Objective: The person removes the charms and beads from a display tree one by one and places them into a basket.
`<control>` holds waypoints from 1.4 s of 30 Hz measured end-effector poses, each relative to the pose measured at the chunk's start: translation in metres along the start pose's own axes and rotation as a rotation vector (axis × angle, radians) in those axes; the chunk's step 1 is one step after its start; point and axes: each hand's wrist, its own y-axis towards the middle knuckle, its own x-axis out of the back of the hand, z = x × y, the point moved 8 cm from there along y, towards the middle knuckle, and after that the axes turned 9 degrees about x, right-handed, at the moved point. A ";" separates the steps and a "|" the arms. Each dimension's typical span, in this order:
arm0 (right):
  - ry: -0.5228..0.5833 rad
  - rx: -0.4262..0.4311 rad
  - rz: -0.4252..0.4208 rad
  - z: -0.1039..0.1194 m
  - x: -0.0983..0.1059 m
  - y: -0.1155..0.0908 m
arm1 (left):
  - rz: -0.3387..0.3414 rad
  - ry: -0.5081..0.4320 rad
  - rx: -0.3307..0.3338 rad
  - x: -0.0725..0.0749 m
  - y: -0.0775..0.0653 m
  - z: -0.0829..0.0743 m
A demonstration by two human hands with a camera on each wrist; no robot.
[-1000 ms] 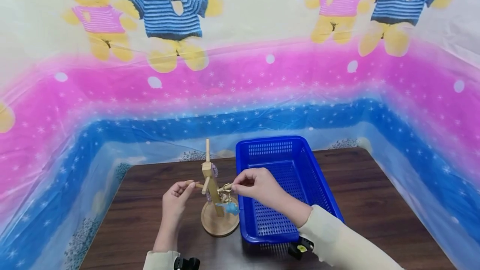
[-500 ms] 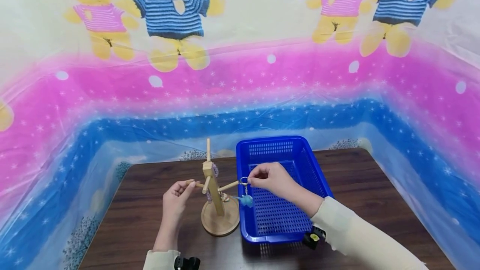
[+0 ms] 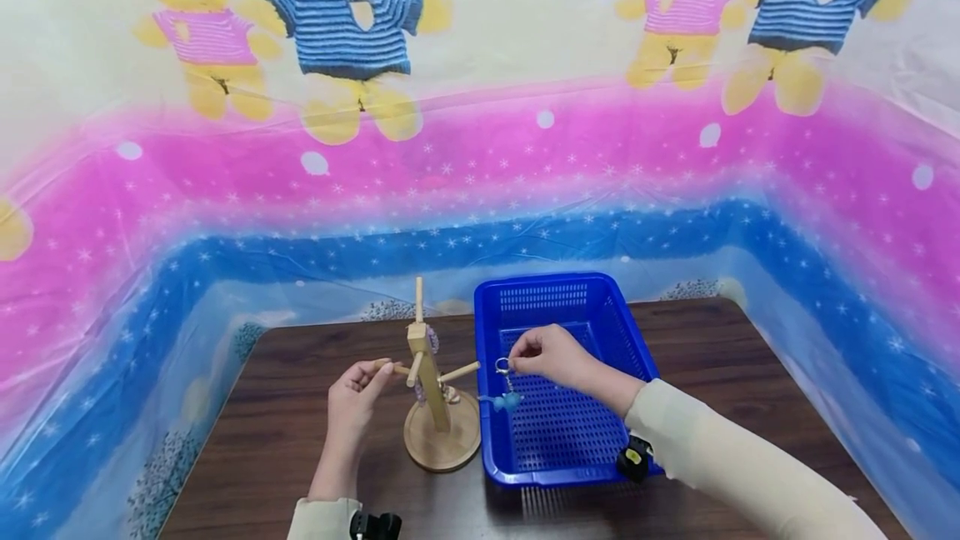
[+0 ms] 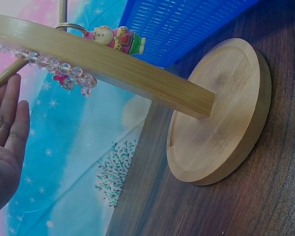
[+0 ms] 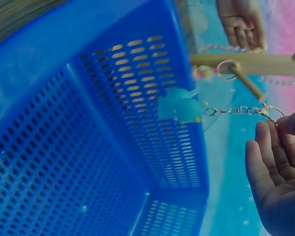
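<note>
The right hand [image 3: 551, 354] pinches the keychain [image 3: 511, 400] by its top, long axis near vertical, blue end pointing down. The left hand [image 3: 354, 392] pinches a peg [image 3: 401, 370] of the stand [image 3: 430, 382].

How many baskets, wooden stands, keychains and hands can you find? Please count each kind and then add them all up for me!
Blue plastic basket: 1
Wooden peg stand: 1
Keychains: 2 (turquoise keychain, figurine keychain)
Hands: 2 (left hand, right hand)
Total: 6
</note>
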 end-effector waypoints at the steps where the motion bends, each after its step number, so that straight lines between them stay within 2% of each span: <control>1: -0.004 -0.004 0.006 -0.003 0.000 0.001 | 0.000 -0.003 0.000 0.000 0.000 0.000; 14: 0.049 -0.041 0.034 -0.030 0.003 0.004 | 0.008 0.002 0.005 -0.002 0.000 -0.001; 21: 0.028 0.012 0.047 -0.028 0.011 0.007 | 0.012 -0.007 0.003 -0.001 -0.001 -0.001; 32: 0.000 0.028 0.076 -0.023 0.023 0.004 | 0.007 -0.006 0.006 -0.001 0.000 -0.001; 42: -0.051 0.035 0.137 -0.035 0.016 0.002 | 0.000 0.011 0.002 0.000 0.000 0.000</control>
